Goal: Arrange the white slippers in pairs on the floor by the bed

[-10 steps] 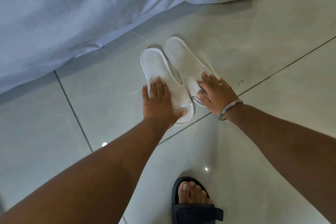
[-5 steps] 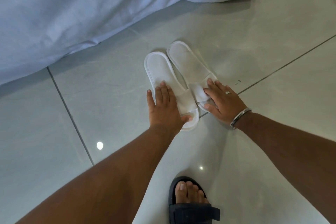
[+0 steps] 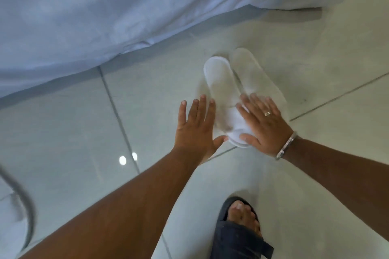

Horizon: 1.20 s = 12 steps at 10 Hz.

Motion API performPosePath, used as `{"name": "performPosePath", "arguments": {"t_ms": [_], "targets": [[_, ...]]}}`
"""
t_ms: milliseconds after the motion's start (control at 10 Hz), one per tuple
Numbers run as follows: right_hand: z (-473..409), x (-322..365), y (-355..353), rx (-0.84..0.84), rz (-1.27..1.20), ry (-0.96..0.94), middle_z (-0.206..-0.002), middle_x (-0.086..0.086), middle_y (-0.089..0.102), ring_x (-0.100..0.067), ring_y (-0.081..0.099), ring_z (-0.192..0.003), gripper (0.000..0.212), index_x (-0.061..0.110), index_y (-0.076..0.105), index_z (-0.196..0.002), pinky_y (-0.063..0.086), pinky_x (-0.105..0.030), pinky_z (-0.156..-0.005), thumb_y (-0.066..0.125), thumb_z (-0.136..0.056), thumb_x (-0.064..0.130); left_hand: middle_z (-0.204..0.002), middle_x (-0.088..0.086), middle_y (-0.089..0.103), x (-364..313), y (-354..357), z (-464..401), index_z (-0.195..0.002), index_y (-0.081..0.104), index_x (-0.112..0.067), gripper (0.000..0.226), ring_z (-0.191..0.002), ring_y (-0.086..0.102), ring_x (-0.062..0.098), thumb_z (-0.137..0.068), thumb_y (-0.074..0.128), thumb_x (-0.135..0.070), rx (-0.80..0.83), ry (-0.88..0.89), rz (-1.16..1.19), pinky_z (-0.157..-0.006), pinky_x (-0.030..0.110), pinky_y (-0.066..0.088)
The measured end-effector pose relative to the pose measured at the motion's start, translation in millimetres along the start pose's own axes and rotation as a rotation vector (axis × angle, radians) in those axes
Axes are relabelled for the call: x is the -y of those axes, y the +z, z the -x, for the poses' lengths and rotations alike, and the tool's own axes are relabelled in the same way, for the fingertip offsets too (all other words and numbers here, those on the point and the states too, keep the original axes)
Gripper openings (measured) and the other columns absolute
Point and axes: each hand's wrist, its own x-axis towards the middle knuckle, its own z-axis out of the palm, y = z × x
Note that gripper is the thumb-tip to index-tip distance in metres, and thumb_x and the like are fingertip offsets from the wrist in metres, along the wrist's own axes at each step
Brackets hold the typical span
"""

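Note:
Two white slippers lie side by side on the tiled floor near the bed, heels pointing to the bed. The left slipper (image 3: 221,82) and the right slipper (image 3: 254,73) touch along their length. My left hand (image 3: 195,128) is off the slippers, just left of them, fingers spread, thumb near the left slipper's toe. My right hand (image 3: 263,124) lies flat with spread fingers over the toe ends of both slippers, hiding the right one's strap. A ring and a bracelet are on that hand.
A pale blue bedsheet (image 3: 105,17) hangs over the bed edge across the top left. My foot in a dark sandal (image 3: 240,231) stands at the bottom. A curved grey cable or tube (image 3: 25,206) shows at the lower left edge.
My left hand has lifted off the left slipper and moved to its left side. My right hand has slid leftwards over both toe ends. The view has shifted to the left.

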Motion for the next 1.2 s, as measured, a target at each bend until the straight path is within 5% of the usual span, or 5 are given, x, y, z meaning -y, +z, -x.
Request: {"name": "performPosePath", "arguments": {"t_ms": [400, 600, 900, 1200], "targets": [[-121.8, 350.6, 21.2, 0.191, -0.073, -0.493, -0.155, -0.014, 0.027, -0.037, 0.027, -0.14, 0.085, 0.013, 0.026, -0.146, 0.02, -0.056, -0.111, 0.054, -0.079, 0.057, -0.16, 0.015, 0.025, 308.3, -9.8, 330.5, -0.152, 0.028, -0.007, 0.089, -0.147, 0.024, 0.032, -0.086, 0.035, -0.066, 0.155, -0.457, -0.224, -0.12, 0.057, 0.005], [-150.0, 475.5, 22.7, 0.259, -0.023, -0.762, -0.158, -0.014, 0.015, -0.033, 0.017, -0.143, 0.087, 0.014, 0.02, -0.147, 0.017, -0.048, -0.114, 0.049, -0.081, 0.063, -0.163, 0.006, 0.016, 372.0, 8.5, 452.6, -0.156, 0.015, -0.016, 0.08, -0.148, 0.023, 0.026, -0.09, 0.01, -0.061, 0.323, -0.67, -0.116, -0.118, 0.046, -0.008], [-145.8, 506.9, 25.2, 0.254, 0.08, -0.72, -0.16, -0.013, 0.001, -0.033, 0.007, -0.145, 0.093, 0.015, 0.008, -0.149, 0.023, -0.045, -0.11, 0.046, -0.082, 0.066, -0.164, -0.001, -0.017, 398.1, 17.8, 449.8, -0.153, -0.018, -0.019, 0.078, -0.151, -0.009, 0.019, -0.097, 0.019, -0.059, 0.361, -0.707, -0.169, -0.12, 0.051, -0.007], [-147.7, 491.1, -15.4, 0.182, -0.03, -0.777, -0.159, -0.012, 0.014, -0.035, 0.024, -0.141, 0.085, 0.019, 0.013, -0.149, 0.025, -0.052, -0.11, 0.036, -0.082, 0.065, -0.163, -0.001, -0.018, 405.6, -4.7, 440.8, -0.153, -0.017, -0.025, 0.084, -0.149, -0.017, 0.024, -0.091, 0.018, -0.069, 0.385, -0.691, -0.16, -0.117, 0.056, -0.015]]}}
